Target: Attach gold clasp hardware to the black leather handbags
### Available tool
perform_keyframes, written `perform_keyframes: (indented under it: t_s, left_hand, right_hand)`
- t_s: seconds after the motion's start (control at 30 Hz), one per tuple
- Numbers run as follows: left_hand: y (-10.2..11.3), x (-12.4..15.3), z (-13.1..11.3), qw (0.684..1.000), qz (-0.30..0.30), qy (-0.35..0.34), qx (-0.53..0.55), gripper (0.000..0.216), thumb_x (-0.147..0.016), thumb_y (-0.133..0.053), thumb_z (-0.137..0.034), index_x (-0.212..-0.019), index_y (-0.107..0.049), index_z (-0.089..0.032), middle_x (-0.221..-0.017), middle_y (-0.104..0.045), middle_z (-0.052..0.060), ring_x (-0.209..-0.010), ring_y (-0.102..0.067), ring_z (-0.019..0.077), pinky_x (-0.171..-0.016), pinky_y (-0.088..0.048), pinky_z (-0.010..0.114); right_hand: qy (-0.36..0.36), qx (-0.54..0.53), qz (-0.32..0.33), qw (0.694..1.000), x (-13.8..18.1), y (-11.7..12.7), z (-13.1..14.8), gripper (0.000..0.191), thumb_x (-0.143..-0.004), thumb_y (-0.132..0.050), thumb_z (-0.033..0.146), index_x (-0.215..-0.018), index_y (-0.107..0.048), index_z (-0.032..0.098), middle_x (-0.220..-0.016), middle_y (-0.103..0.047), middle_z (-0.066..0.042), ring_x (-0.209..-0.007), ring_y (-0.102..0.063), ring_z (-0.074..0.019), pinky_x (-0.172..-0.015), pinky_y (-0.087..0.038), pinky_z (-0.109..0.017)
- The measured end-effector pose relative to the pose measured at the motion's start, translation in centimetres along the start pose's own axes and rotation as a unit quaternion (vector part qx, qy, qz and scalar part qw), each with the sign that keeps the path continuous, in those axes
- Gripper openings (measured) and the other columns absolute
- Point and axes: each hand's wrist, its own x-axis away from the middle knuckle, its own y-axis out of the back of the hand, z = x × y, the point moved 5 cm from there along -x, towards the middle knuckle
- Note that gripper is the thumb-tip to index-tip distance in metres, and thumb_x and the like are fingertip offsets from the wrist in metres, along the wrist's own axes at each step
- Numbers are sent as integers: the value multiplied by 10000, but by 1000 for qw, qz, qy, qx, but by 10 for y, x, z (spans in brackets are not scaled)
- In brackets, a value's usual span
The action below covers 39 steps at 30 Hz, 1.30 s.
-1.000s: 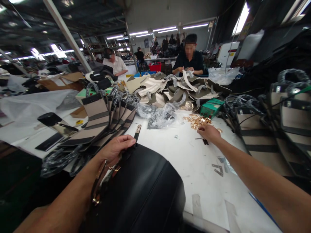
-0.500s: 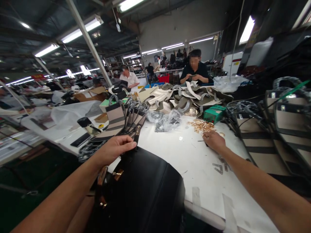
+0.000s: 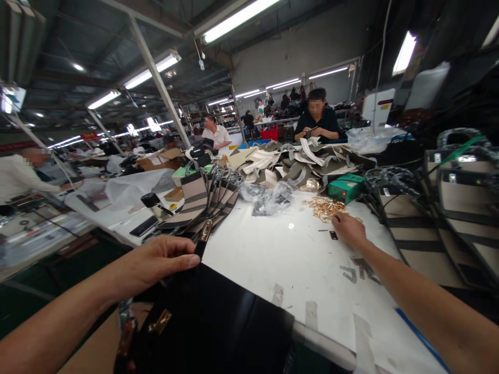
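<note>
Left hand: the person's left hand [image 3: 166,257] pinches a narrow black strap [image 3: 200,249] between thumb and fingers.
Strap end: a shiny gold metal plate [image 3: 206,229] with a long slot sits at the top, poking up past the fingers.
Bag: the strap stands at the top edge of a big, smooth black bag [image 3: 230,317]. The bag is low in front of the person, by the near edge of the long white table [image 3: 253,254].
Clasp: a small, shiny gold metal clasp [image 3: 160,322] is on the bag, below the left hand.
Right hand: the person's right hand [image 3: 350,231] is at the near edge of a loose pile of little gold metal pieces [image 3: 324,206]. Its fingers are bent; I cannot tell if they hold a piece.
Near the right hand: a tiny black flat plate [image 3: 333,235] lies just beside it on the table.
Green box: a green box with a red light [image 3: 346,188] sits just behind the gold pile.
Across the table: a person in a dark shirt [image 3: 317,124] sits behind a heap of grey and white curved pieces [image 3: 288,160].
</note>
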Motion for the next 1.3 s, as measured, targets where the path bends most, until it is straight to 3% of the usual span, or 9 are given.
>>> perform_keyframes:
  t_s: [0.2,0.3,0.37,0.53,0.7,0.87,1.07,1.17,1.3]
  left_hand:
    - [9,28,-11,995,-29,-51,-87,264,-806,-671,-475,-759,-704,-217,-731,-616,12,-682,-544,172,-623,-456,216]
    - [6,40,-26,987,-44,-107,-112,228,-794,-693,-438,-736,-699,-217,-734,-631,8,-711,-554,178,-650,-456,215]
    - [8,46,-35,980,-80,-133,-122,242,-785,-702,-435,-703,-690,-208,-699,-613,-2,-684,-536,162,-631,-438,205]
    - [25,49,-29,980,-156,-116,-40,308,-776,-695,-494,-747,-699,-187,-688,-599,-8,-637,-521,140,-585,-409,206]
    - [13,26,-4,982,-145,-123,14,353,-780,-674,-513,-718,-655,-166,-626,-528,-28,-574,-459,110,-536,-339,205]
    - [-48,-40,26,981,-133,-143,16,390,-752,-660,-537,-642,-621,-164,-545,-470,-38,-519,-411,106,-488,-291,225]
    - [-126,-137,64,983,-94,-97,120,309,-697,-725,-433,-616,-639,-148,-499,-476,-29,-488,-437,109,-460,-305,230]
    - [-145,-173,82,984,-64,-67,154,297,-656,-772,-416,-653,-684,-133,-509,-524,-18,-485,-465,111,-468,-335,235]
    - [-159,-201,107,981,-28,-26,191,356,-597,-825,-450,-683,-713,-122,-532,-566,-10,-475,-468,107,-483,-356,246]
  right_hand:
    - [9,-230,34,973,54,12,45,450,-988,-165,386,-1021,-557,169,-1039,-720,-142,-844,-712,-195,-695,-501,-281]
    - [39,-525,198,827,143,-10,112,383,-948,-356,537,-925,-537,201,-1002,-725,-134,-883,-702,-247,-759,-527,-355]
    - [67,-545,277,789,210,-25,148,392,-935,-386,586,-876,-531,226,-902,-718,-79,-845,-678,-244,-786,-515,-387]
    - [40,-451,191,871,291,-25,150,383,-925,-349,618,-818,-526,295,-810,-629,-14,-797,-593,-252,-745,-471,-400]
    - [100,-339,60,933,261,56,115,308,-878,-416,612,-907,-556,339,-881,-673,-47,-868,-618,-296,-770,-473,-410]
    - [194,-89,40,976,190,112,83,338,-884,-387,589,-985,-555,313,-827,-690,-76,-731,-642,-292,-715,-452,-403]
    - [163,67,15,984,135,90,59,320,-886,-444,507,-1006,-621,269,-877,-728,-93,-785,-674,-305,-721,-453,-404]
    - [161,-110,54,979,142,64,90,367,-904,-458,549,-1003,-649,252,-946,-735,-86,-870,-691,-271,-782,-492,-375]
    - [98,-341,252,900,158,-8,145,457,-854,-564,614,-997,-687,198,-917,-738,-87,-764,-691,-213,-683,-534,-323]
